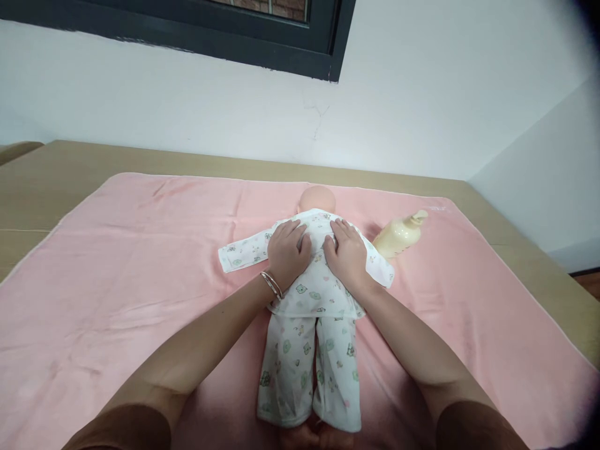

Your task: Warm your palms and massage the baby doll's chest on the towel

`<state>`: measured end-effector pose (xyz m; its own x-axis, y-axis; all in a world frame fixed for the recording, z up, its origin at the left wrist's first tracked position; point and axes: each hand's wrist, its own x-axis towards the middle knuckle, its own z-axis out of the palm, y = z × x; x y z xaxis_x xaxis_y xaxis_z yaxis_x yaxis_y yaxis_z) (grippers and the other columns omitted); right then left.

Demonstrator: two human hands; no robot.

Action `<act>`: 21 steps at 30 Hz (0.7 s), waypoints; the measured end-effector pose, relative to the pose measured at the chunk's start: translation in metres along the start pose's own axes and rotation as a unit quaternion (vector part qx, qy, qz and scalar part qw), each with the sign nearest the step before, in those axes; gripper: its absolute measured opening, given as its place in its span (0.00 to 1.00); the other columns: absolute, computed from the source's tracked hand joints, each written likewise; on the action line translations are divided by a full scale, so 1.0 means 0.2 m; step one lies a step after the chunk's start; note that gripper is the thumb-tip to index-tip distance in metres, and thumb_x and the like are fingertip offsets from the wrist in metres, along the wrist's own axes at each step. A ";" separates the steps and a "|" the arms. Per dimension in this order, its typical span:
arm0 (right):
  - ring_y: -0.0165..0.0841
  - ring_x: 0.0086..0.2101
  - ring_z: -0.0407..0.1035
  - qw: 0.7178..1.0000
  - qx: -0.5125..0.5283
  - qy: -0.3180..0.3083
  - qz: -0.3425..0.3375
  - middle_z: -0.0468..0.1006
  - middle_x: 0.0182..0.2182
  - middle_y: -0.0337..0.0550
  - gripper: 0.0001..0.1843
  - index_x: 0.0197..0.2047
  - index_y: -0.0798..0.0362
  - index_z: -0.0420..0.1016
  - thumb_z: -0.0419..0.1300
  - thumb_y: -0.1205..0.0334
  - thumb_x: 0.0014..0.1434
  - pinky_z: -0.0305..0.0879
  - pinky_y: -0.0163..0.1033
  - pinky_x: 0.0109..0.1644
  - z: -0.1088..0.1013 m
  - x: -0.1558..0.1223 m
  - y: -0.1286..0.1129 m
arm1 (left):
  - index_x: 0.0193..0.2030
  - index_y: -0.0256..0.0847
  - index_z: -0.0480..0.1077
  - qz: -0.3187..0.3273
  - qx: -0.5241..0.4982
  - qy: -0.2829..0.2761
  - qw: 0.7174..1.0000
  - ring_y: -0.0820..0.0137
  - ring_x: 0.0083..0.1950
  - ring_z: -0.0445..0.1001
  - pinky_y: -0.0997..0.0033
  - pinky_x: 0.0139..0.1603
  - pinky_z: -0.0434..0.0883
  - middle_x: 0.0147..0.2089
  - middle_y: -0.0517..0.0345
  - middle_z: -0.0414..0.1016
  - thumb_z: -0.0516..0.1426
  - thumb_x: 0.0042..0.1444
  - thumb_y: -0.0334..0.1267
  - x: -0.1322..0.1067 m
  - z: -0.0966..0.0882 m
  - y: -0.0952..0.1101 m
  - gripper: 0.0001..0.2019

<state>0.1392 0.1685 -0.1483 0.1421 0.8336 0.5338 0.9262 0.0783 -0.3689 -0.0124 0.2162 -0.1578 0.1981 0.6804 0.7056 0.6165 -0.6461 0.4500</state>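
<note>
A baby doll (317,297) in a white printed top and trousers lies face down, its bald head pointing away from me. My left hand (287,253) rests flat on the left side of its upper back, fingers stretched out. On the right side of the back lies my right hand (347,255), also flat with the fingers extended. Neither hand grips anything. The doll's sleeves spread out to both sides, and its feet partly show below the trouser legs. Just right of the doll is a cream pump bottle (400,235).
Under the doll a pink blanket (117,300) with some creases covers most of the wooden table (197,157). Behind the table rises a white wall (262,112) with a dark window frame (323,62). Another wall stands at the right.
</note>
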 end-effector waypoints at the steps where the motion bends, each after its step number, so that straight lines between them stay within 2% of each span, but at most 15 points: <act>1: 0.49 0.63 0.60 1.000 -0.001 -0.008 0.001 0.70 0.60 0.53 0.24 0.60 0.56 0.70 0.50 0.59 0.64 0.54 0.59 0.67 0.00 0.00 0.01 | 0.46 0.37 0.75 0.000 0.000 -0.006 1.000 0.59 0.55 0.73 0.53 0.61 0.69 0.51 0.46 0.78 0.50 0.62 0.36 0.00 0.00 0.00 0.13; 4: 0.52 0.64 0.56 0.999 -0.001 -0.041 -0.006 0.66 0.63 0.55 0.26 0.63 0.58 0.66 0.49 0.59 0.64 0.52 0.62 0.67 0.01 0.02 0.02 | 0.49 0.35 0.73 0.002 -0.001 -0.029 1.000 0.57 0.57 0.72 0.52 0.61 0.68 0.53 0.45 0.76 0.50 0.62 0.36 0.01 0.01 -0.01 0.14; 7: 0.50 0.64 0.56 0.997 0.016 -0.063 -0.034 0.65 0.63 0.54 0.26 0.64 0.58 0.65 0.48 0.61 0.64 0.51 0.62 0.67 0.01 0.04 0.04 | 0.52 0.35 0.71 0.003 -0.009 -0.058 0.998 0.57 0.59 0.70 0.51 0.62 0.66 0.55 0.44 0.75 0.49 0.62 0.37 0.02 0.01 -0.02 0.15; 10: 0.44 0.61 0.61 0.996 0.048 -0.036 -0.069 0.71 0.60 0.50 0.22 0.59 0.54 0.69 0.49 0.61 0.64 0.53 0.58 0.67 0.00 0.04 0.04 | 0.53 0.37 0.70 0.012 -0.019 -0.070 0.997 0.57 0.60 0.69 0.50 0.62 0.65 0.57 0.46 0.74 0.49 0.63 0.37 0.03 0.01 -0.03 0.16; 13: 0.41 0.57 0.67 0.993 0.078 0.018 -0.086 0.76 0.54 0.50 0.17 0.51 0.52 0.74 0.50 0.61 0.64 0.57 0.54 0.66 0.01 0.03 0.04 | 0.51 0.40 0.71 0.041 -0.036 -0.056 0.997 0.60 0.59 0.71 0.53 0.61 0.66 0.55 0.50 0.75 0.49 0.63 0.37 0.02 0.00 -0.02 0.14; 17: 0.43 0.55 0.68 0.995 0.076 0.056 -0.042 0.78 0.51 0.50 0.12 0.45 0.51 0.74 0.52 0.60 0.62 0.59 0.54 0.64 0.01 0.00 0.01 | 0.44 0.42 0.73 0.034 -0.040 -0.023 0.998 0.61 0.55 0.73 0.54 0.59 0.68 0.50 0.51 0.78 0.51 0.62 0.35 0.01 -0.01 -0.01 0.11; 21: 0.48 0.58 0.64 0.998 0.053 0.025 0.012 0.73 0.56 0.52 0.16 0.51 0.52 0.71 0.53 0.60 0.60 0.59 0.58 0.63 0.01 0.01 0.01 | 0.46 0.40 0.72 -0.011 -0.031 -0.023 0.999 0.59 0.54 0.72 0.52 0.59 0.68 0.50 0.48 0.76 0.50 0.60 0.35 0.01 0.00 -0.01 0.12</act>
<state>0.1402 0.1714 -0.1483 0.1839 0.8077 0.5602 0.8802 0.1184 -0.4596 -0.0131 0.2194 -0.1573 0.2213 0.7083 0.6703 0.5735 -0.6504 0.4980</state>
